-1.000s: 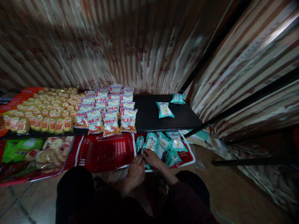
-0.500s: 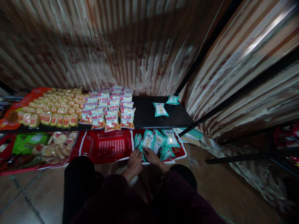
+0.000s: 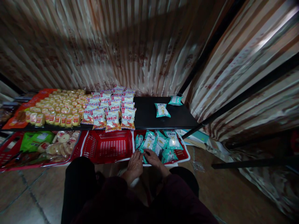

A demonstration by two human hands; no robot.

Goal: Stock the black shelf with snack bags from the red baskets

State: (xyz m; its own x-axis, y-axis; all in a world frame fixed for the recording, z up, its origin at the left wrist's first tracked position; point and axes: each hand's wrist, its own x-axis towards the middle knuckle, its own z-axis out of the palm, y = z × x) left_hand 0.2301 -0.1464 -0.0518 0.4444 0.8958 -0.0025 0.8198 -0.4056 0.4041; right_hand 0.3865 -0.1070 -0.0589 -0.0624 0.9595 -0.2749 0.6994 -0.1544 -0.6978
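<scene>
Several teal snack bags [image 3: 149,140] lie in the right-hand red basket [image 3: 184,154]. At its near left edge, my left hand [image 3: 135,162] and my right hand [image 3: 151,157] are close together over a teal bag [image 3: 144,159], which they partly cover. The fingers of both hands are bent down around it, and their tips are hard to see. On the black shelf [image 3: 144,116] above, one teal bag [image 3: 162,110] lies near the middle of the bare stretch and another [image 3: 175,100] at the back right corner.
White and red snack bags [image 3: 113,119] stand in rows on the shelf, left of them small yellow packs [image 3: 57,116]. Below is a red basket [image 3: 107,147] beside one with flat round crackers [image 3: 62,147]. A slanting black post [image 3: 216,105] crosses at right.
The view has shifted slightly, so the shelf and baskets sit a little further right. Both hands stay at the same teal bag, the right hand's fingers slightly moved.
</scene>
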